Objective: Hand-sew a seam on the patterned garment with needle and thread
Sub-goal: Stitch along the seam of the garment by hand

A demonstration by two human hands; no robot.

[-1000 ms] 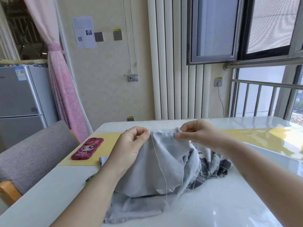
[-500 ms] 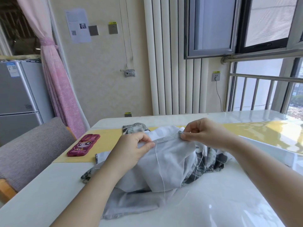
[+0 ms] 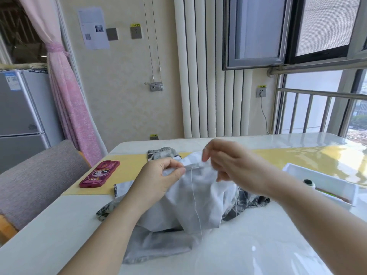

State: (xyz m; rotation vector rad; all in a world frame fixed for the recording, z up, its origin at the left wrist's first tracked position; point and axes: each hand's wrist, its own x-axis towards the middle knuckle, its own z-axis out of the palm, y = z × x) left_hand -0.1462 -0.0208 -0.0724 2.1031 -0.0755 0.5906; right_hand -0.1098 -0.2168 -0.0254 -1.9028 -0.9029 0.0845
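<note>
Left grip (image 3: pixel 158 181) on garment (image 3: pixel 178 211) edge

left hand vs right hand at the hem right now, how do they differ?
Left hand pinches the hem of the garment between thumb and forefinger; right hand curls its fingertips over the folded edge, thumb hidden. Left hand sits lower; right hand is higher and further back. The thread hangs just beside the left hand's pinch, a little further from the right hand. Both grip the same hem.
</note>
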